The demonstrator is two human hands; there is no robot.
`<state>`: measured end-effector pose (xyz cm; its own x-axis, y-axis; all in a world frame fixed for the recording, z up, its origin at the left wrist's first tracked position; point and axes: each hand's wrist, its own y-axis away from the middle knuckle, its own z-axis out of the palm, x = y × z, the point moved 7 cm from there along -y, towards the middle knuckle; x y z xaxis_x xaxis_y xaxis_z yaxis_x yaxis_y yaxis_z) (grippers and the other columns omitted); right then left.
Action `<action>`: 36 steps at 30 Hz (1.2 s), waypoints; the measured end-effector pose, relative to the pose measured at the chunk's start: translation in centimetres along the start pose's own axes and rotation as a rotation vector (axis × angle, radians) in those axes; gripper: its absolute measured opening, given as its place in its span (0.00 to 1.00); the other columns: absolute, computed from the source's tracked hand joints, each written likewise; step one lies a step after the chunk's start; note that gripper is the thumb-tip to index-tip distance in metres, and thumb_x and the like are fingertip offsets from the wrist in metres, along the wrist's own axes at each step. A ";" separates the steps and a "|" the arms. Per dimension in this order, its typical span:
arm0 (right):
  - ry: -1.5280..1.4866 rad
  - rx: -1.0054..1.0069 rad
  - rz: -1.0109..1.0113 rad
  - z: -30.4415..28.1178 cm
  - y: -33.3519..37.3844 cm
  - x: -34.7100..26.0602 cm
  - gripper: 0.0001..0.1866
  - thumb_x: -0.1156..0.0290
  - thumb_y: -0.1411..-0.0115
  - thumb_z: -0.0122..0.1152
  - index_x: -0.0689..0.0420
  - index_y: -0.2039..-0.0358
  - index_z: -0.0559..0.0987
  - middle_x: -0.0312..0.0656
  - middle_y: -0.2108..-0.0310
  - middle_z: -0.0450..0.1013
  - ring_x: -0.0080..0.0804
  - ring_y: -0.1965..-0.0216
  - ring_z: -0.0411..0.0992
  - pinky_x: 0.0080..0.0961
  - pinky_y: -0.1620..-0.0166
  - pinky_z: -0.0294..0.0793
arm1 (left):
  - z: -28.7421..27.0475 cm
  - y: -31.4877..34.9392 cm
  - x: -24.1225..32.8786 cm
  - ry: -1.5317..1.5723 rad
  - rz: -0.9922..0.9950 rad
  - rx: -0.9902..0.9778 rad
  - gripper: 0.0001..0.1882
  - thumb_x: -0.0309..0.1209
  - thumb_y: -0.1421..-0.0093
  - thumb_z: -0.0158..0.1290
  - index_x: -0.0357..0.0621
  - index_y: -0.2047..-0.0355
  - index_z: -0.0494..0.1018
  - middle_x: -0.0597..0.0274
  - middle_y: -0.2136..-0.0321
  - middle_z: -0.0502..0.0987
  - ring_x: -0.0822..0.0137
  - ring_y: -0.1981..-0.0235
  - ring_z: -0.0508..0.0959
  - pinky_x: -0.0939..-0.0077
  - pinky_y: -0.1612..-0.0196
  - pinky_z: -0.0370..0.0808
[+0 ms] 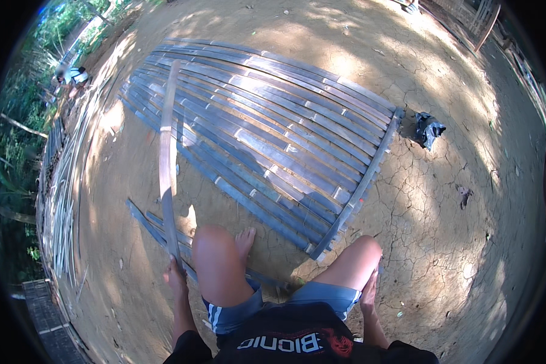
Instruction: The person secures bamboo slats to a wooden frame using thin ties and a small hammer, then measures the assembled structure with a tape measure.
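Note:
My left hand (175, 276) is closed around the lower end of a long, flat bamboo slat (166, 151). The slat rises away from me, and its far end overlaps the bamboo panel in view. My right hand (369, 295) is against the outer side of my bent right knee, its fingers mostly hidden, so I cannot tell whether it holds anything. In front of me lies the panel of split bamboo slats (255, 133), side by side on the ground, with a crosspiece (361, 191) along its right end. Loose bamboo strips (148, 227) lie by my left leg.
Right of the panel sits a crumpled black plastic bag (428, 129) on cracked, bare earth. Thin pale poles (67, 206) lie along the left edge, beside greenery. A person (77, 75) is at the far left. A dry leaf (464, 196) lies at the right.

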<state>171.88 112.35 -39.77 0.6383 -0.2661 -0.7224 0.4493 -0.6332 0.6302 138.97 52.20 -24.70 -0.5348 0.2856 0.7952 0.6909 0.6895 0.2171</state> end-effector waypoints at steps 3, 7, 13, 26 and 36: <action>0.461 -0.013 -0.065 -2.7 -1.0 4.5 0.32 0.49 0.29 0.39 0.68 0.46 0.73 0.64 0.53 0.73 0.55 0.48 0.72 0.42 0.46 0.71 | 0.8 -2.7 2.2 0.018 0.019 0.022 0.30 0.55 0.39 0.56 0.34 0.72 0.76 0.61 0.86 0.71 0.71 0.87 0.70 0.76 0.83 0.64; 0.562 0.363 -0.117 -7.9 -4.7 -8.3 0.21 0.59 0.33 0.50 0.67 0.59 0.79 0.57 0.67 0.78 0.48 0.68 0.76 0.39 0.62 0.73 | 5.1 -6.8 7.8 0.098 0.086 -0.106 0.27 0.53 0.38 0.56 0.35 0.68 0.77 0.62 0.84 0.72 0.71 0.85 0.71 0.77 0.83 0.64; 0.118 0.267 -0.706 11.2 -10.2 -33.2 0.20 0.62 0.30 0.50 0.65 0.49 0.78 0.48 0.55 0.78 0.35 0.54 0.76 0.31 0.47 0.73 | 19.2 -15.9 17.5 0.288 0.306 -0.321 0.18 0.43 0.32 0.51 0.37 0.61 0.76 0.63 0.80 0.74 0.74 0.84 0.73 0.80 0.82 0.65; -0.351 -0.482 -0.280 65.1 -10.4 -38.1 0.25 0.54 0.28 0.47 0.62 0.42 0.69 0.45 0.56 0.75 0.28 0.52 0.71 0.31 0.46 0.71 | 38.7 -20.5 12.5 0.260 0.189 -1.007 0.16 0.39 0.30 0.49 0.38 0.67 0.73 0.66 0.78 0.74 0.75 0.80 0.73 0.78 0.76 0.70; -0.798 -0.286 -0.114 67.4 -11.9 -35.5 0.18 0.61 0.28 0.47 0.62 0.48 0.69 0.44 0.62 0.77 0.28 0.62 0.75 0.28 0.57 0.76 | 39.5 -21.7 10.3 -0.014 0.011 -1.242 0.17 0.42 0.30 0.49 0.41 0.66 0.73 0.64 0.76 0.76 0.75 0.78 0.73 0.77 0.75 0.70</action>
<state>101.74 80.33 -40.82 -0.0036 -0.7121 -0.7021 0.6926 -0.5082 0.5119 99.23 66.45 -43.65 -0.5257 0.3001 0.7960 0.6839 -0.4074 0.6053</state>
